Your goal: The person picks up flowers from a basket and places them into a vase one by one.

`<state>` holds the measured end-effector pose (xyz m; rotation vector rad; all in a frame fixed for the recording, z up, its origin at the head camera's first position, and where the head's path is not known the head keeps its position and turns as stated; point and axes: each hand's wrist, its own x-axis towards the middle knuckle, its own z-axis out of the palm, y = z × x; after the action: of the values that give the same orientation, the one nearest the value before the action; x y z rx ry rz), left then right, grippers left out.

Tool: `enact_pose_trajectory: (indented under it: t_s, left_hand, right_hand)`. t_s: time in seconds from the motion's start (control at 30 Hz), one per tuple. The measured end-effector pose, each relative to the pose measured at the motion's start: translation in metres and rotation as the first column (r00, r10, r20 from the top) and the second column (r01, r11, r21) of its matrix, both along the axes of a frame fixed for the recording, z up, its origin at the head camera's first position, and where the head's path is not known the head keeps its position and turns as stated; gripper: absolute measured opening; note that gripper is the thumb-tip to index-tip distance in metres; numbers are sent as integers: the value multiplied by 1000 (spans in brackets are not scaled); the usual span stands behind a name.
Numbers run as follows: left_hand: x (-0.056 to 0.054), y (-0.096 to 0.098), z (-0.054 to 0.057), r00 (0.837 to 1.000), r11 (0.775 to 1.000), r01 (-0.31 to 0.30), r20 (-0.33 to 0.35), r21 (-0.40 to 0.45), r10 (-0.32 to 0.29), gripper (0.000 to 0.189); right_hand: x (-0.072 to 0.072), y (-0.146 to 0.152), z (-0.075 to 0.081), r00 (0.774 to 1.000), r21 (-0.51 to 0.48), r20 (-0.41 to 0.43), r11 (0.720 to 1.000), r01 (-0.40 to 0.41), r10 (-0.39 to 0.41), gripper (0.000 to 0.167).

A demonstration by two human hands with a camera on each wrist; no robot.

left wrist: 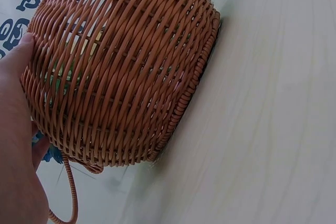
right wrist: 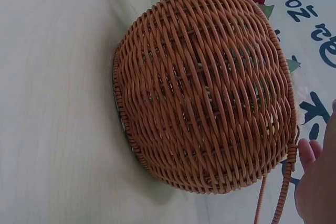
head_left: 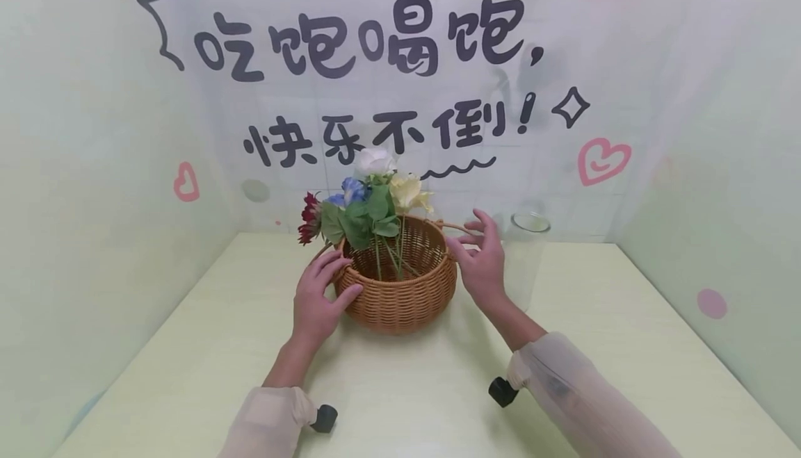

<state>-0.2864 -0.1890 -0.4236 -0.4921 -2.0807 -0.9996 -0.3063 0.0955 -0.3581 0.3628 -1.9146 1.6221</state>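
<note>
A round brown wicker basket (head_left: 397, 308) stands on the table, with white (head_left: 375, 161), blue (head_left: 352, 192), yellow (head_left: 409, 192) and dark red (head_left: 309, 218) flowers leaning out of it. My left hand (head_left: 319, 298) holds the basket's left rim, fingers over the edge and thumb along the near side. At the right rim my right hand (head_left: 483, 263) has its fingers spread beside the basket handle (head_left: 459, 227). The right wrist view shows that handle (right wrist: 282, 198) hanging outward near my thumb; the other right fingers are mostly hidden there.
A tall clear glass vase (head_left: 528, 263) stands just behind and right of my right hand. Pale printed walls (head_left: 707, 201) enclose the light table (head_left: 400, 402) at the back and both sides.
</note>
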Motion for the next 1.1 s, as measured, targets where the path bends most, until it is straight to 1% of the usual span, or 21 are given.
enact_pose_trajectory:
  t_s: [0.33,0.47,0.67,0.77,0.9,1.0,1.1]
  left_hand:
    - [2,1,1,1000,1000,2,3,10,-2,44]
    - [2,1,0,1000,1000,5,7,10,-5,44]
    - [1,2,0,1000,1000,7,4,18,-7,43]
    - [0,2,-1,1000,1000,8,2,19,-8,44]
    - [0,2,-2,1000,1000,8,-1,9,-8,45]
    - [1,1,-1,1000,1000,10,-9,8,-10,45]
    - [2,2,0,1000,1000,13,-13,13,-13,44]
  right_hand:
    - [-6,-18,17,1000,11,0,1000,11,-11,64]
    - [-8,-24,24,1000,10,14,1000,14,-14,64]
    - [-9,-34,35,997,-30,78,999,13,-11,63]
    - [-11,-39,38,994,-59,109,998,-1,7,63]
    - [-14,-46,38,988,-74,151,997,-17,28,65]
    - [-17,-51,39,983,-82,176,996,-28,42,66]
    - [-20,-55,41,980,-110,194,993,-33,54,66]
